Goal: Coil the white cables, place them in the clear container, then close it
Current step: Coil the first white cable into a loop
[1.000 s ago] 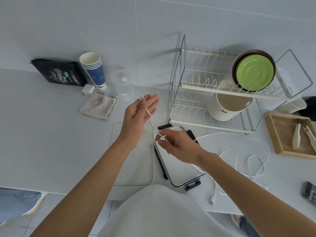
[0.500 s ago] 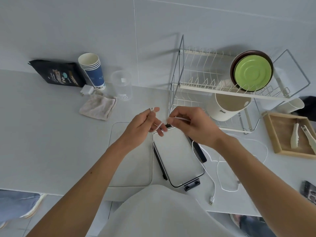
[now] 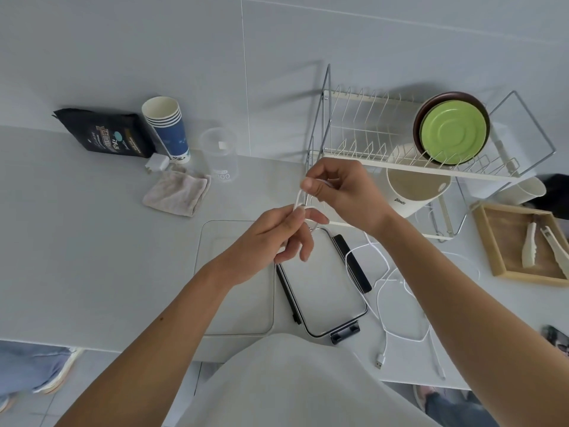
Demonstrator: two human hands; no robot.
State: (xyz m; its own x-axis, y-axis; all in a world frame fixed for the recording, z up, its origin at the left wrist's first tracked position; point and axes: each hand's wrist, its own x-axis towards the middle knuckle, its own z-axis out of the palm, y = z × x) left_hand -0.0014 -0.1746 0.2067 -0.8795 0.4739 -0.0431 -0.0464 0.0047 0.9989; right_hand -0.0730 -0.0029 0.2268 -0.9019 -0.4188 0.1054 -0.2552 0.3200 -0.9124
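White cable [image 3: 381, 291], thin, looped loosely on counter; one end pinched between both hands

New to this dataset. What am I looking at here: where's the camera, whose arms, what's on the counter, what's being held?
There is no robot here. One wide-angle camera sits on a person's head and looks forward and down, so the two bare arms coming in from the bottom are the wearer's own.

The left hand and right hand each pinch a stretch of a white cable, with a short loop between them. The rest of it trails loose over the counter on the right, ending near a USB plug.

Below the hands lie a clear container with black clips and, beside it on the left, a clear flat piece, probably its lid.

Further back: a black pouch, stacked paper cups, a cloth, a dish rack with a green plate, and a wooden tray.
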